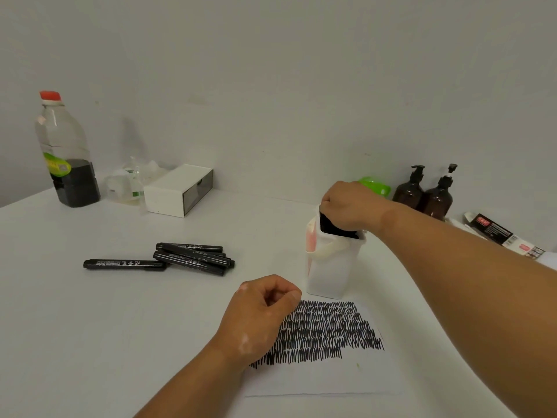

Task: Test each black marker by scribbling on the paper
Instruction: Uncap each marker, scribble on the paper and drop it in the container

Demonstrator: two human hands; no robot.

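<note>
The right hand (352, 203) reaches over the mouth of a white container (328, 273) that stands upright on the table (90, 327), touching the far edge of the paper (325, 378). Its fingers are curled down and clamped on the tops of the standing markers (334, 229), a dark bunch sticking out of the container; the thumb is hidden behind the hand.

The left hand (262, 315) rests on the near left part of the paper, fingers drawn together into a loose fist with the thumb against the forefinger, holding nothing. Dense rows of black scribbles (325, 330) cover the sheet's far half, partly under this hand.

To the left, well apart from the paper, lies a heap of capped loose markers (193, 257), with a single marker (123, 263) just beside it on its left.

Along the wall stand a bottle with a red cap (66, 155) holding dark liquid, a white box (177, 191), two brown pump bottles (428, 194) and a printed carton (506, 233).
</note>
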